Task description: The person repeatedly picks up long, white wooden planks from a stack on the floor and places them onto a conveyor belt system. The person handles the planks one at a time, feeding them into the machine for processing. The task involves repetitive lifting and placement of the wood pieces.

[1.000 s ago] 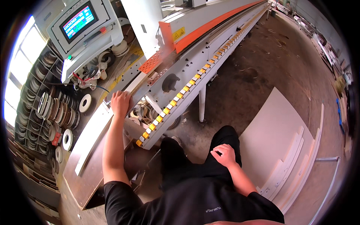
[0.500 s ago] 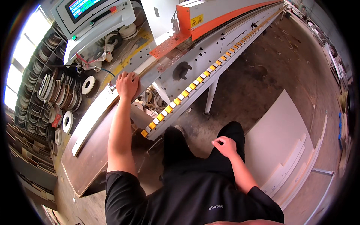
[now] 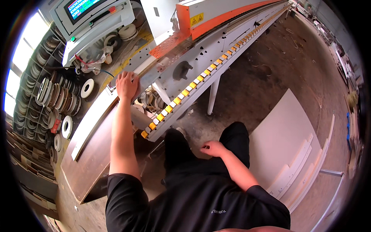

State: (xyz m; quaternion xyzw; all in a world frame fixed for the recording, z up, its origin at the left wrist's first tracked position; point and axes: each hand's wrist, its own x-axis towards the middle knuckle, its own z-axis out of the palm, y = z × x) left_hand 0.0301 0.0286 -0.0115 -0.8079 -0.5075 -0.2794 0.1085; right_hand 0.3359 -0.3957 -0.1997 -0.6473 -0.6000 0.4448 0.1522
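My left hand (image 3: 126,86) is pressed over the far end of a long narrow white board (image 3: 92,125), fingers closed on it where it meets the machine's feed table. The board's near end rests over a brown wooden box (image 3: 89,151). My right hand (image 3: 213,148) hangs in front of my thighs, its fingers loosely curled with nothing visible in them. Ahead lies the machine (image 3: 212,19), grey with an orange edge and an orange perforated guard (image 3: 168,45). Along its side runs a rail of yellow and white rollers (image 3: 184,92).
A control panel (image 3: 89,29) with a lit screen stands at the upper left. Rolls of edge banding (image 3: 63,94) fill a rack on the left. At the right lean a large pale panel (image 3: 284,139) and several narrow white strips (image 3: 295,170). A metal leg (image 3: 213,96) supports the roller rail.
My right hand has moved left, across the front of my body. My left hand stays on the white board, which shows no clear movement along the machine. The whole view has shifted slightly.
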